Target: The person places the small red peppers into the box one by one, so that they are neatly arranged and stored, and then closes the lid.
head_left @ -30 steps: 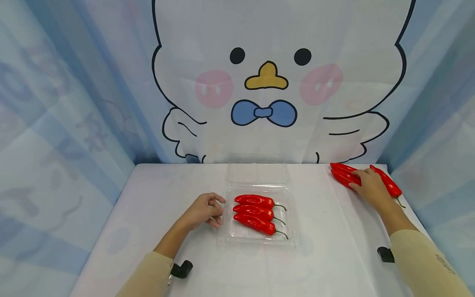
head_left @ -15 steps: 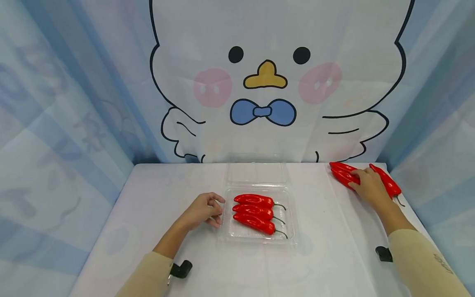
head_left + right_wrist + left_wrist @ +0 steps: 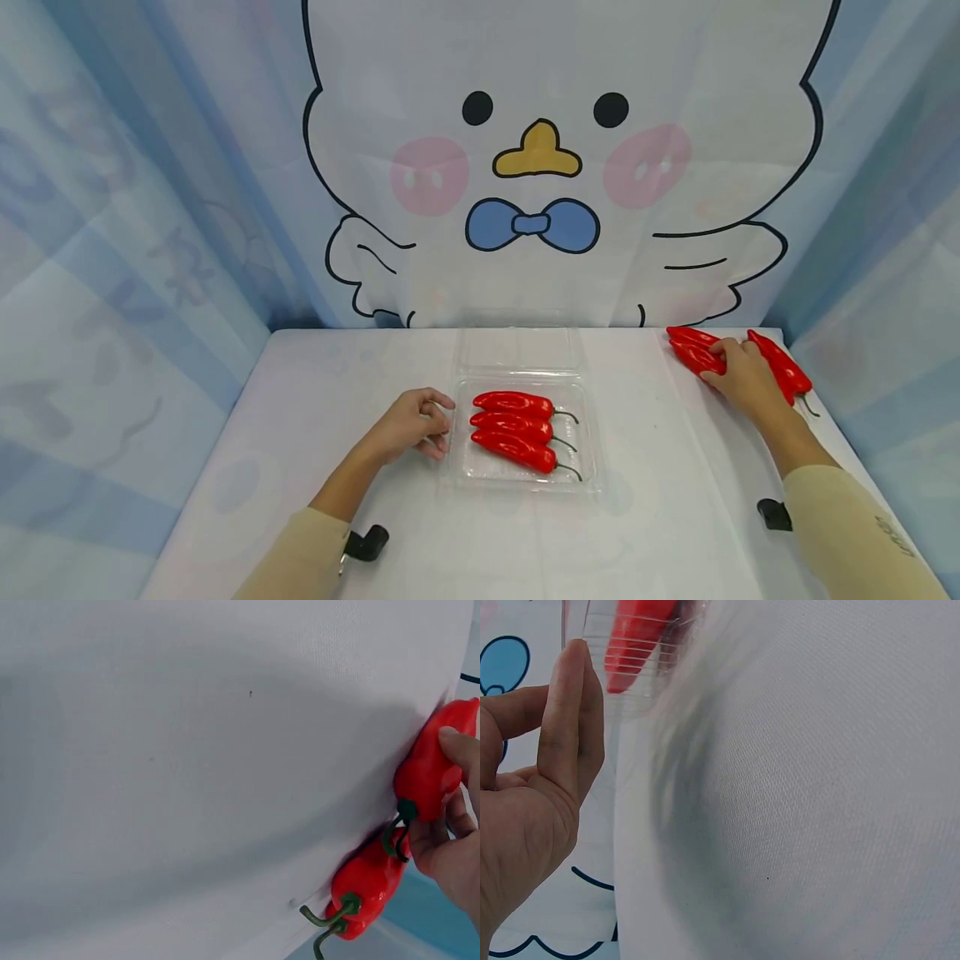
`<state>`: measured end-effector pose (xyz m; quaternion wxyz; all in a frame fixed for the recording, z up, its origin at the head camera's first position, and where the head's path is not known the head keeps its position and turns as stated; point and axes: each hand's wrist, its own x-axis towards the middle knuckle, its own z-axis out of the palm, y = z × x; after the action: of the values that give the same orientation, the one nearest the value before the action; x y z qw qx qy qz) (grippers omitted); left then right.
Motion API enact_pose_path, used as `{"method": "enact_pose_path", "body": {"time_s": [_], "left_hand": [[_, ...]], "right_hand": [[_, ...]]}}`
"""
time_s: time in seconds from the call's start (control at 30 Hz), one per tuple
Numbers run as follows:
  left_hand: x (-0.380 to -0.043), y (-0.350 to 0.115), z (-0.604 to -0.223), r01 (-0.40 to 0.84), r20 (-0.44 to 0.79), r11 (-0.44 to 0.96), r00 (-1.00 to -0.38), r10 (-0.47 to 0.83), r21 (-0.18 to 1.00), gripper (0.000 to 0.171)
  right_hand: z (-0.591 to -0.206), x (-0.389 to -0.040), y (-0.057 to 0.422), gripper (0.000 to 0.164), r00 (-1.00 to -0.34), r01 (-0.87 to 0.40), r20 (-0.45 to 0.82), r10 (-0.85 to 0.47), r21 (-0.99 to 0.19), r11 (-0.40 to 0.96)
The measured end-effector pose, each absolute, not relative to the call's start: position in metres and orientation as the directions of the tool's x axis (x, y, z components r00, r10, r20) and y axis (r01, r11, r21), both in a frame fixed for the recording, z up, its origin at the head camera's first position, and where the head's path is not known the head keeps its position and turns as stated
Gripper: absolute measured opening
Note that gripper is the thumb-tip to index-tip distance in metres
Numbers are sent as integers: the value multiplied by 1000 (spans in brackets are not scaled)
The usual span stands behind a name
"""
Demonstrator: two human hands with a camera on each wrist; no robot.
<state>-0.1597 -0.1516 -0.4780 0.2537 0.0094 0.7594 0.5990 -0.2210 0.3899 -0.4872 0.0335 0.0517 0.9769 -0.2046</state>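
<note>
In the head view, my left hand (image 3: 411, 425) is at the left edge of a clear plastic box (image 3: 592, 450), its fingertips at or against the wall. The left wrist view shows its fingers (image 3: 561, 727) fairly straight beside the box wall, holding nothing. Three glossy red chili peppers (image 3: 513, 427) lie side by side in the box, stems pointing right. At the far right, my right hand (image 3: 746, 379) pinches a red chili pepper (image 3: 427, 769) between thumb and fingers, resting on or close to the table. Part of that pepper is hidden by the hand.
More red chili peppers (image 3: 783, 367) lie right of my right hand, near the table's (image 3: 660, 517) far right corner. The box's clear lid (image 3: 519, 350) is folded back towards the patterned curtain (image 3: 540, 283). Blue-white curtains enclose both sides.
My right thumb has shifted slightly left around the pepper, and the hand has stayed in nearly the same place. My left hand and the box have not moved.
</note>
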Motion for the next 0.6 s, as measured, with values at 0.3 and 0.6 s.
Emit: {"method": "enact_pose_path", "body": {"time_s": [0.3, 0.6], "left_hand": [[-161, -151, -480, -303, -386, 281, -868, 314, 911, 32], [-161, -150, -479, -300, -384, 289, -872, 303, 909, 32]], "right_hand": [[-490, -218, 388, 76, -985, 160, -122, 119, -423, 892], [-492, -217, 386, 85, -988, 142, -114, 107, -371, 918]]}}
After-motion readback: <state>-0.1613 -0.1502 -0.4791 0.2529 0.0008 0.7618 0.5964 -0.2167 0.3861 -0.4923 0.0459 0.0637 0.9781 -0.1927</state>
